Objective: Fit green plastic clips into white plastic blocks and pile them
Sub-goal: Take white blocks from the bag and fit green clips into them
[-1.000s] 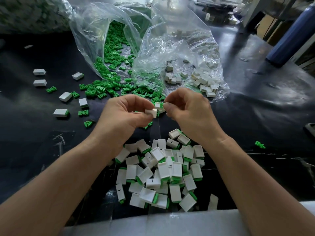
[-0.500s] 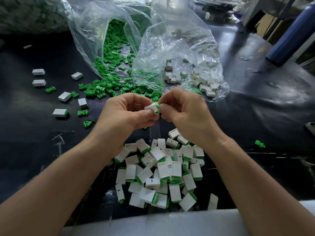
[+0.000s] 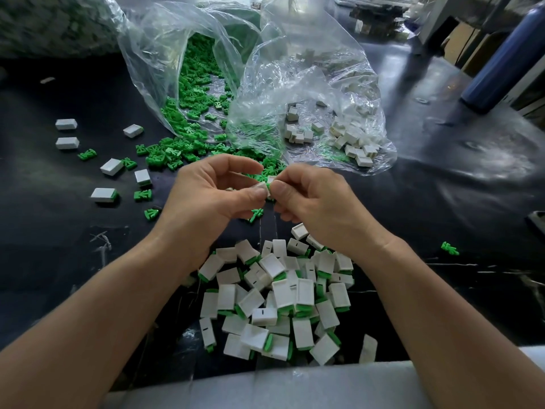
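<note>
My left hand (image 3: 206, 196) and my right hand (image 3: 318, 202) meet above the dark table, both pinching one small white block (image 3: 263, 187) between thumbs and fingertips. A sliver of green clip (image 3: 268, 192) shows at the block's edge between my thumbs. Below my wrists lies a pile of white blocks with green clips fitted (image 3: 280, 299). Loose green clips (image 3: 177, 154) spill from a clear bag (image 3: 177, 72) beyond my hands. A second clear bag (image 3: 324, 93) to its right holds bare white blocks (image 3: 351, 140).
Several stray white blocks (image 3: 66, 143) and green clips (image 3: 143, 195) lie scattered at the left. One green clip (image 3: 449, 248) lies alone at the right. A blue cylinder (image 3: 507, 57) stands at the far right. A pale padded edge (image 3: 295, 385) runs along the table's front.
My hands came together from slightly apart. The right thumb and fingers closed onto the white block that the left hand held, and the green clip is now mostly hidden between them.
</note>
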{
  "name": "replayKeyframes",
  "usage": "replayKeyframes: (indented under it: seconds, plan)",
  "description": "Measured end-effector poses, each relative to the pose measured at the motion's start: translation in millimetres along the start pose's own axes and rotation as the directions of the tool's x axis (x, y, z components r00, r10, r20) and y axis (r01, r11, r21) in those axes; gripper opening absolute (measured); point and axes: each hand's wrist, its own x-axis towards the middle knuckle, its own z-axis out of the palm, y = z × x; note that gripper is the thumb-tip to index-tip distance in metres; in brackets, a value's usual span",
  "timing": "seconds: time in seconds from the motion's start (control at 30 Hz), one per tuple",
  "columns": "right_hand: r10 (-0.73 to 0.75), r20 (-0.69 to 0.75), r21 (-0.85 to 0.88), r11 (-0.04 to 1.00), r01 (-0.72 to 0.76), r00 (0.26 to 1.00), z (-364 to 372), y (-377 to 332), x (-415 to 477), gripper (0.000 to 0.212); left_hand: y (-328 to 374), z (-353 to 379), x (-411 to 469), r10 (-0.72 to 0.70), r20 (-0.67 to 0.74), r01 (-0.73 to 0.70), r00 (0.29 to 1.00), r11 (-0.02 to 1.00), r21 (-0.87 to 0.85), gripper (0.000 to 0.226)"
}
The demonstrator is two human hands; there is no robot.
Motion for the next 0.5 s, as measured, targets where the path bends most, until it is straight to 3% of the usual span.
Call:
replayKeyframes:
  seconds: [0.33,0.5]
  plan:
    - [-0.024,-0.002,-0.031,0.999,0.023,1.0,-1.5,-1.2,-0.9,0.024,0.6,-1.0,-0.7,-0.036,0.039,0.037,0.999,0.999,-0.035,0.024]
    - [-0.038,0.058,-0.059,0.997,0.041,0.998,-8.8,0.4,-0.3,0.025,3.1,-2.2,-2.5,-0.023,0.058,0.023,0.998,1.0,0.003,0.045]
